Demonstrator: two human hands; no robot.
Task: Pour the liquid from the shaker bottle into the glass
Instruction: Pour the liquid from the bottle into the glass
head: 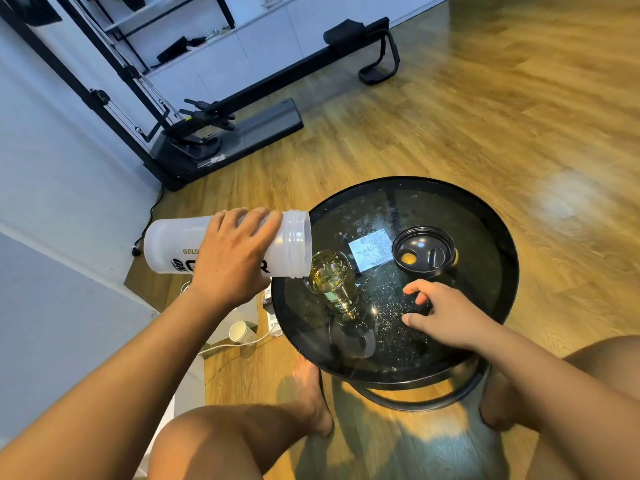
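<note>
My left hand (230, 258) grips a translucent white shaker bottle (166, 247), tipped on its side with its open mouth just over the rim of a clear glass (334, 284). The glass stands on the round black glass-topped table (485, 271) and holds yellowish liquid nearly to the top. My right hand (446, 315) rests on the table to the right of the glass, fingers spread, holding nothing. The shaker's black lid (424, 252) lies upside down behind my right hand.
A square silvery coaster (372, 252) lies between glass and lid. Droplets speckle the tabletop. Black exercise equipment (221, 133) stands at the back left on the wooden floor. A white cup (240, 331) and a power strip with cable sit on the floor left of the table. My knees are below.
</note>
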